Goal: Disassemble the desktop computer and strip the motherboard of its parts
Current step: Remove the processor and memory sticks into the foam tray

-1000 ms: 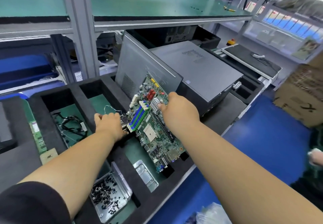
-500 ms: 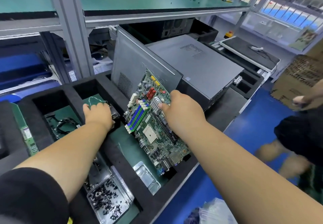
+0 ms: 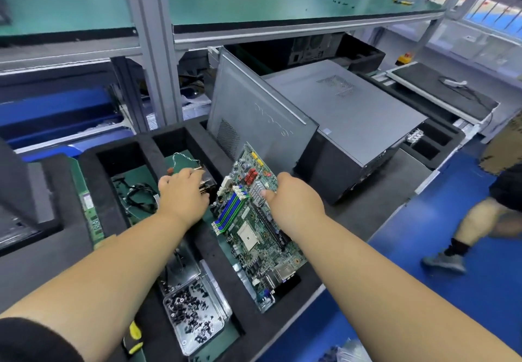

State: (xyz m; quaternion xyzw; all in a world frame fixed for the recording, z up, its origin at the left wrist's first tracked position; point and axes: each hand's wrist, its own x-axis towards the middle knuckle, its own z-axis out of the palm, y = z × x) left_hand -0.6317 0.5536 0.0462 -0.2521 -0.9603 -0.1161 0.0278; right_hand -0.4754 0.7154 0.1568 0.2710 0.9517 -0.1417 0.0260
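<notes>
**At centre: motherboard propped in the foam tray**

Between my hands the motherboard (image 3: 255, 229) stands tilted in the black foam tray (image 3: 141, 147). My right hand (image 3: 293, 202) pinches its edge from 3 o'clock. My left hand (image 3: 182, 192), at 9 o'clock, grips a small wired part (image 3: 204, 185), having moved back toward the board since half a second ago.

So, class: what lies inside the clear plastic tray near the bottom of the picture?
The clear tray holds a heap of small dark screws. Whatever lies beneath that heap is covered.
</notes>
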